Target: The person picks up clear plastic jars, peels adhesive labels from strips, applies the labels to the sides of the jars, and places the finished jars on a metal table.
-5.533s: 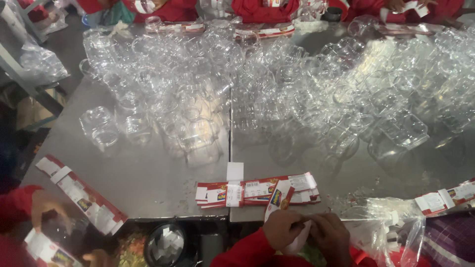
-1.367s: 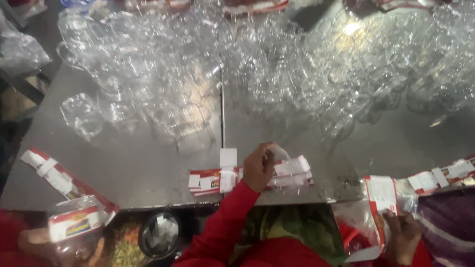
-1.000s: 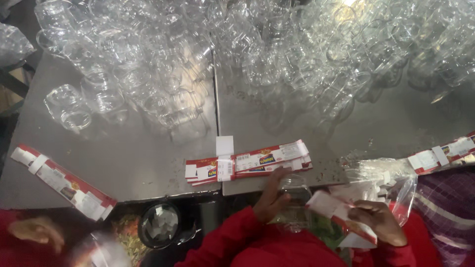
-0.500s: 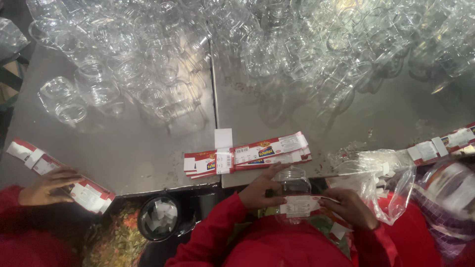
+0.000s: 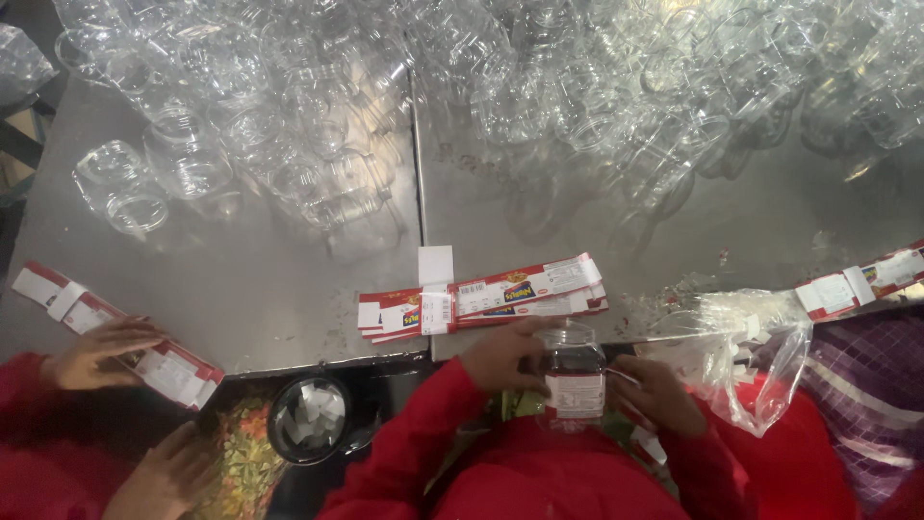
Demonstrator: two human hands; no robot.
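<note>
My left hand (image 5: 507, 354) and my right hand (image 5: 656, 393) both grip a clear plastic jar (image 5: 572, 371) held over my lap, just below the table's front edge. A red and white label is wrapped around the jar's middle. Just beyond my hands, a stack of red and white label strips (image 5: 481, 297) lies flat on the steel table (image 5: 289, 289), with a small white backing slip on top of it.
Many empty clear plastic jars (image 5: 337, 116) crowd the table's far half. A crumpled clear plastic bag (image 5: 751, 347) hangs at the right edge, more labels (image 5: 857, 284) beyond it. At left, another person's hand (image 5: 101, 349) rests on a label stack (image 5: 115, 337). A dark bowl (image 5: 310, 416) of white scraps sits below.
My left hand took a label from the stack and came back to my lap. Both hands now hold the jar with the label wrapped on it. The person at left reached onto their labels.
</note>
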